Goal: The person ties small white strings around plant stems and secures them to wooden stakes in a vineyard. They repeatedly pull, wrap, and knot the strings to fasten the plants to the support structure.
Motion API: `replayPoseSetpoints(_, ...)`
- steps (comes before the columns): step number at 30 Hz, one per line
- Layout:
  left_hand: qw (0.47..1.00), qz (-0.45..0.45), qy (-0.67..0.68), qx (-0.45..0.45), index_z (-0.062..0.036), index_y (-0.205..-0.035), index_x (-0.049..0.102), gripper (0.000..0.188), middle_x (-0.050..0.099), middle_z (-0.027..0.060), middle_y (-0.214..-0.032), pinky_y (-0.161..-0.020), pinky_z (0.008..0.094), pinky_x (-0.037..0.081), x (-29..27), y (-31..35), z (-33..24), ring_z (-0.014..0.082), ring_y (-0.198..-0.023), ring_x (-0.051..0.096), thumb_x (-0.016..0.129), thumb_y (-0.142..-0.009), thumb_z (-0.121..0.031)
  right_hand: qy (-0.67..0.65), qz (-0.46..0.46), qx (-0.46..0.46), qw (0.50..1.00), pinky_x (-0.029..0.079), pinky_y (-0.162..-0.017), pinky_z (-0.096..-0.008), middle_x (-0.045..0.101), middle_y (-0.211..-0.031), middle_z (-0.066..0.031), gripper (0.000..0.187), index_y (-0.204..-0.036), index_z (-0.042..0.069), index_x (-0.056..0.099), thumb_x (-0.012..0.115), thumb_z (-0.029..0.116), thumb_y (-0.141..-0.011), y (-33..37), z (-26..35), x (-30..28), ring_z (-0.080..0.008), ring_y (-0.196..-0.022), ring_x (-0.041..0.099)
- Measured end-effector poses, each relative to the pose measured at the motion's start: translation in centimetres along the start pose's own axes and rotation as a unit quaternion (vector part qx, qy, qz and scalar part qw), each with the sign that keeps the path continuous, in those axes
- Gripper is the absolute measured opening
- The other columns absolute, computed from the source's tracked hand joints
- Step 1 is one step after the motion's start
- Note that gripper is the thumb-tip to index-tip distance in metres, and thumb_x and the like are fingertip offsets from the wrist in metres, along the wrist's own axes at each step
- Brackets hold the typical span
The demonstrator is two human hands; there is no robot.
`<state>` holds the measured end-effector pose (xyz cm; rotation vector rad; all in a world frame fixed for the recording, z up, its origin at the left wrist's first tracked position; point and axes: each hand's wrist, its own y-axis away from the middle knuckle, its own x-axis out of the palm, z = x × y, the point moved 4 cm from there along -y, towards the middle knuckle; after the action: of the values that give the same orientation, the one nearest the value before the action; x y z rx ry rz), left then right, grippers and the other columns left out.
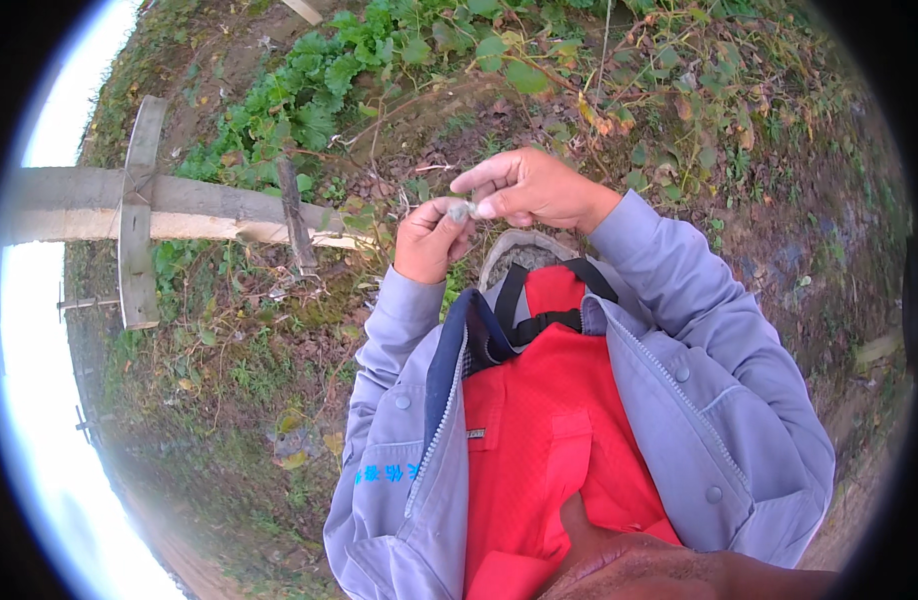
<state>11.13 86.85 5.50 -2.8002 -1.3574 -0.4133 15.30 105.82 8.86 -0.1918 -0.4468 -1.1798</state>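
Note:
In front of my chest my two hands meet over a small pale grey lump [459, 213]. What kind of thing it is cannot be made out. My left hand [431, 240] is closed, pinching the lump between thumb and fingers. From the right, my right hand [544, 193] comes in with its thumb tip at the lump's right end and the other fingers curled. Its index finger reaches out above the lump. Just beyond the hands are thin dry stems and leafy vines [599, 110].
A long wooden beam [219, 205] reaches in from the left, with a crosswise plank [139, 215] and a short weathered stick [296, 215] by it. Leafy green plants [324, 85] grow beyond it. Soil, weeds and dry leaves cover the ground. My shoe [519, 250] shows below the hands.

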Motion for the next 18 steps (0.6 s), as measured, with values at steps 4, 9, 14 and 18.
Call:
replayPoseSetpoints(4,0.994,-0.096,-0.040,0.033,-0.0009,-0.112,0.072,0.019,0.070,0.0033,-0.085,-0.051,0.0216,0.043,0.5,0.5,0.7,0.0062,-0.061,0.056,0.069,-0.101,-0.016,0.264,-0.134,-0.111,0.949,0.055,-0.072,-0.0329,0.077,-0.096,-0.0115,0.031,-0.116,0.000,0.075,0.072,0.019,-0.091,-0.1,-0.5,0.4,-0.0178,-0.078,0.070)
replayPoseSetpoints(9,0.996,-0.089,-0.004,-0.027,-0.0003,-0.107,0.072,0.019,0.071,0.0042,-0.087,-0.054,0.0215,0.047,0.9,0.8,3.2,0.0066,-0.065,0.060,0.068,-0.100,-0.017,0.468,-0.165,-0.149,0.855,0.056,-0.083,-0.0426,0.074,-0.096,-0.0172,0.025,-0.101,0.002,0.075,0.073,0.019,-0.082,2.1,-1.2,0.7,-0.0341,-0.095,0.071)
replayPoseSetpoints(14,0.826,0.074,-0.538,0.154,-0.0027,-0.104,0.071,0.019,0.071,0.0196,-0.095,-0.076,0.0456,0.057,2.3,-0.8,7.8,0.0359,-0.085,0.070,0.069,-0.093,-0.019,0.553,-0.167,-0.124,0.807,0.055,-0.079,-0.0444,0.074,-0.094,-0.0171,0.025,-0.098,0.002,0.075,0.075,0.022,-0.082,6.3,-0.3,-0.9,-0.0341,-0.091,0.071)
replayPoseSetpoints(18,0.678,0.292,-0.673,0.042,-0.0056,-0.102,0.072,0.021,0.072,0.0208,-0.100,-0.079,0.0502,0.056,3.2,-3.1,15.6,0.0413,-0.093,0.070,0.063,-0.094,-0.023,0.516,-0.117,-0.036,0.848,0.055,-0.077,-0.0439,0.075,-0.095,-0.0164,0.024,-0.098,0.003,0.076,0.074,0.023,-0.084,9.4,-1.5,-1.1,-0.0342,-0.088,0.072)
